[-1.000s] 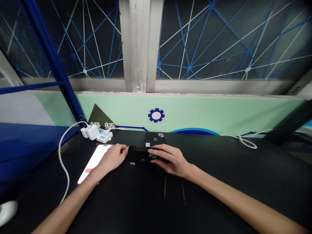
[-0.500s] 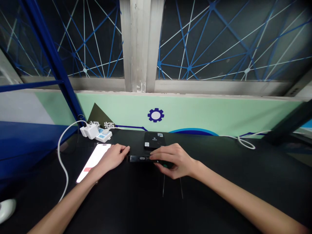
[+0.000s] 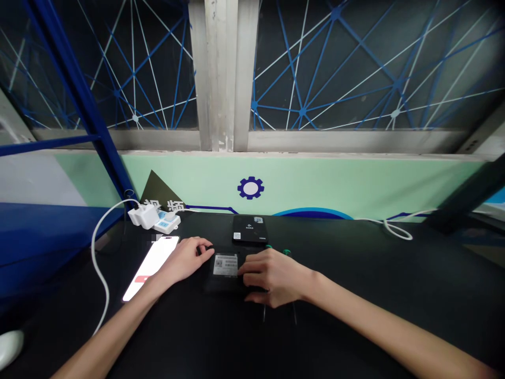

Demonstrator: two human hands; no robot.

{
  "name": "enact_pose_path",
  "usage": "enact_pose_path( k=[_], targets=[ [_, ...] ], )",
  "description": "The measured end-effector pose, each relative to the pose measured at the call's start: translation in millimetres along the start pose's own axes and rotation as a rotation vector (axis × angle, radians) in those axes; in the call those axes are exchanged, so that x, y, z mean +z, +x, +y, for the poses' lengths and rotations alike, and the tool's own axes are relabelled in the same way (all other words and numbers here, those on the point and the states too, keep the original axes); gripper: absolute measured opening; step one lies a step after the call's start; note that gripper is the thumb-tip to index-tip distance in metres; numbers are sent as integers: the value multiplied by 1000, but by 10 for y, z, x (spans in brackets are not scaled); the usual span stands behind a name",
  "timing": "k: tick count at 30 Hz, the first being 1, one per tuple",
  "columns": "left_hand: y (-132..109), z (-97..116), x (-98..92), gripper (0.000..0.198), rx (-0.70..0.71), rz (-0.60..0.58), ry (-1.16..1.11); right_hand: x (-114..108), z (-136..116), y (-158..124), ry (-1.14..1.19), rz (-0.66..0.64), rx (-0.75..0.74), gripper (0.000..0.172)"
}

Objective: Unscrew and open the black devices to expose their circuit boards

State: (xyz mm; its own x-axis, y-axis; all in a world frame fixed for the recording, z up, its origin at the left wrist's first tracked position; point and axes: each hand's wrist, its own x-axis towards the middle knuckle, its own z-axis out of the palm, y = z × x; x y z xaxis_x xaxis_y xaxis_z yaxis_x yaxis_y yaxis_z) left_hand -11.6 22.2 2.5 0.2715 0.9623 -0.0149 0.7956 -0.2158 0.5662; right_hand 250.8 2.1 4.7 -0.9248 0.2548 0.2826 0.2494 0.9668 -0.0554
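A flat black electronic box (image 3: 211,283), its white printed label facing up, is between my hands above the dark table. My right hand (image 3: 272,276) grips its right side, fingers over the top and thumb lower down. Curled at the far left corner, my left hand (image 3: 189,260) has thumb and forefinger on the edge; its other fingers are partly hidden. Just behind lies a second black box (image 3: 250,230) with a small sticker and a white code label. Two thin metal shafts with green ends (image 3: 287,252) are partly covered by my right hand; I cannot make out their kind.
A lit phone (image 3: 152,266) lies under my left forearm. White chargers (image 3: 145,216) sit in a power strip (image 3: 168,222) at the back left, with a white cable (image 3: 94,252) trailing forward. A white mouse (image 3: 10,348) is at the near left. Another white cable (image 3: 398,231) loops at the back right.
The box has tipped from showing its edge with a port to showing its labelled face. My right hand has moved slightly nearer and left; my left thumb has come onto the box's corner.
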Motion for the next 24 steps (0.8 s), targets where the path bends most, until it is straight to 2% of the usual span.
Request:
enact_pose_path(
  k=[4,7,11,14,16,19,24],
  targets=[
    [7,-12,17,47,-2,0,11,-68,-16,23,45,14,15,16],
    [1,-5,17,46,8,-3,1,-192,-17,30,34,26,149,17],
    [-6,-3,14,46,11,-10,8,-342,28,25,-198,23,583,27],
    [-14,8,9,45,3,-14,23,-405,63,12,-378,-78,903,43],
    [-21,21,4,45,-1,-15,32,-424,73,2,-422,-169,1045,56],
    [-31,35,-1,45,0,-19,47,-419,80,-13,-385,-271,1149,70],
    [-46,38,-3,46,6,-22,56,-341,127,-42,-270,-305,1178,64]
  ],
)
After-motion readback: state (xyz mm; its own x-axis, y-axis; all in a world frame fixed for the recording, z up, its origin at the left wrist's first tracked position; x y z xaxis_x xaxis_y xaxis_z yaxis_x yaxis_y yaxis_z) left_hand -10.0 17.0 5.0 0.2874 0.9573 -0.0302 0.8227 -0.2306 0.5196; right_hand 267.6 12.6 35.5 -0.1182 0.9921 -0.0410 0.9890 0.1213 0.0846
